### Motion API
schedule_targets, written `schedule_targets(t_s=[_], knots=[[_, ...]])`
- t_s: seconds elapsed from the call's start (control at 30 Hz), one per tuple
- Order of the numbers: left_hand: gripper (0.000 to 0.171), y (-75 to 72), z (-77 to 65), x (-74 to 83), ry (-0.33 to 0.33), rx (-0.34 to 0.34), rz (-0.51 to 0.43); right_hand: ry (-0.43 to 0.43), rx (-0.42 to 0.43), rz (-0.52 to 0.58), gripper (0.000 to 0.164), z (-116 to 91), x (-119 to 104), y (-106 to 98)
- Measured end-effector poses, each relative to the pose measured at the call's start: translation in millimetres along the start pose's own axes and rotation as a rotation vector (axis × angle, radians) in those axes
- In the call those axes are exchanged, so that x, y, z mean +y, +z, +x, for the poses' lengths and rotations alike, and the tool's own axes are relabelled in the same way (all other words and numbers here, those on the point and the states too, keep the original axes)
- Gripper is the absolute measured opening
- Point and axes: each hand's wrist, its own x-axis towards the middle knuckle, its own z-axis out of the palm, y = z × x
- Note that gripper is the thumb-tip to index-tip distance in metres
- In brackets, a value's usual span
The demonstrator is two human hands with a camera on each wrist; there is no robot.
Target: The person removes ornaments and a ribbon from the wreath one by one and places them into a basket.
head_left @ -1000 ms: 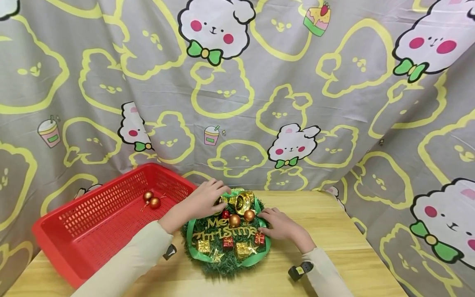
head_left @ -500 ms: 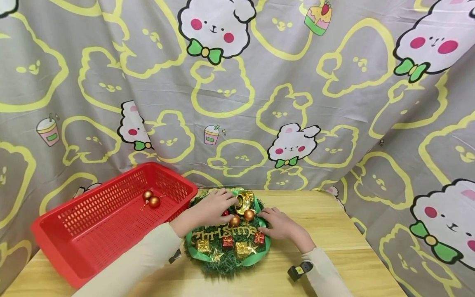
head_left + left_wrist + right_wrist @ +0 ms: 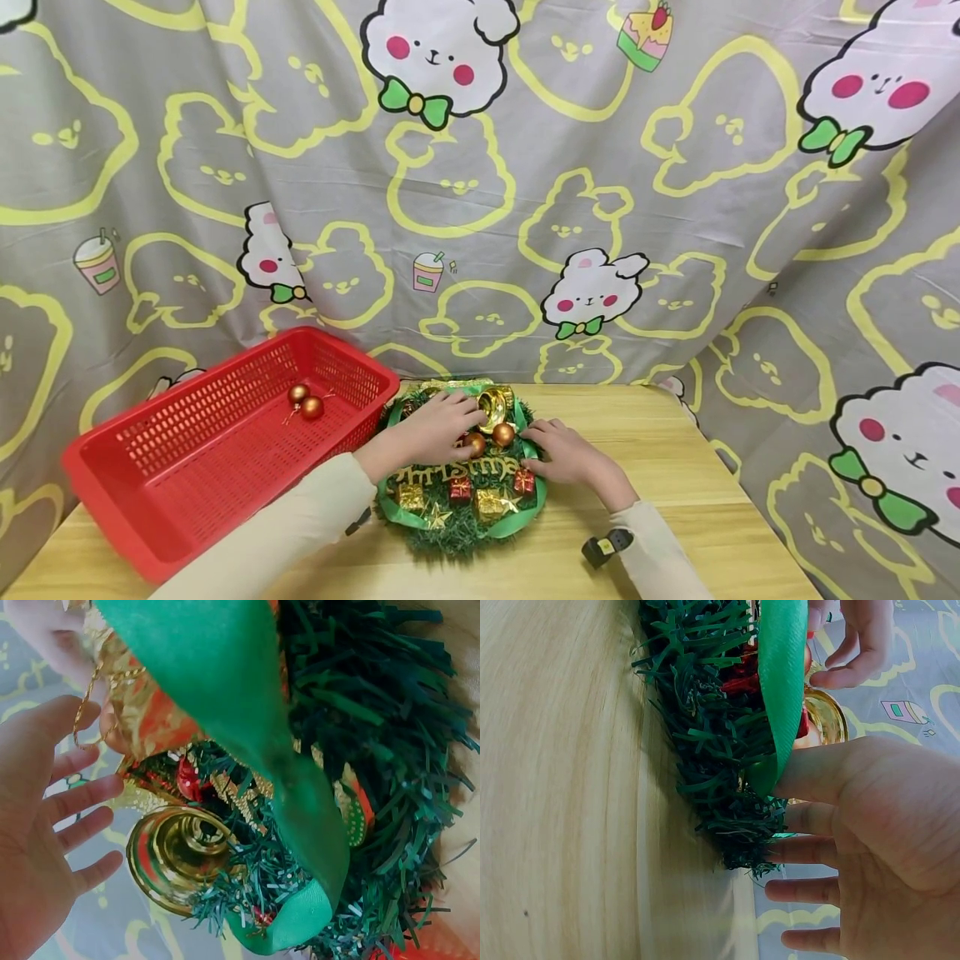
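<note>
A green tinsel Christmas wreath (image 3: 450,542) lies on the table, dressed with a green ribbon (image 3: 517,522), gold lettering and small gift boxes. My left hand (image 3: 438,427) is over its upper left part, covering some of the lettering. Its fingertips are close to a copper-coloured ball (image 3: 474,445) and a gold bell (image 3: 492,408). In the left wrist view the fingers are spread, with a thin gold cord loop (image 3: 81,712) by the thumb. At the wreath's right edge rests my right hand (image 3: 564,454), fingers extended, its thumb against the ribbon (image 3: 780,690).
To the left stands a red perforated plastic basket (image 3: 142,533) with two copper-coloured balls (image 3: 312,407) inside. A second copper ball (image 3: 503,434) sits on the wreath. Behind the wooden table (image 3: 675,525) hangs a patterned grey curtain (image 3: 480,208).
My left hand has moved right and slightly down across the wreath, from the upper left edge to beside the copper ball. The right hand stays in place.
</note>
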Motion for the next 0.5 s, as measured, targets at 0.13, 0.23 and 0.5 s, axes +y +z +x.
schedule_targets(t_s=[0.13, 0.23, 0.5], knots=[[0.036, 1.9, 1.3, 1.8, 0.002, -0.010, 0.026, 0.005, -0.003, 0.004, 0.051, 0, 0, 0], [0.036, 3.9, 2.1, 2.3, 0.005, -0.007, 0.045, 0.007, -0.006, 0.004, 0.051, 0, 0, 0], [0.030, 11.3, 3.1, 0.9, 0.022, 0.008, 0.065, 0.005, 0.004, 0.019, 0.051, -1, -4, -4]])
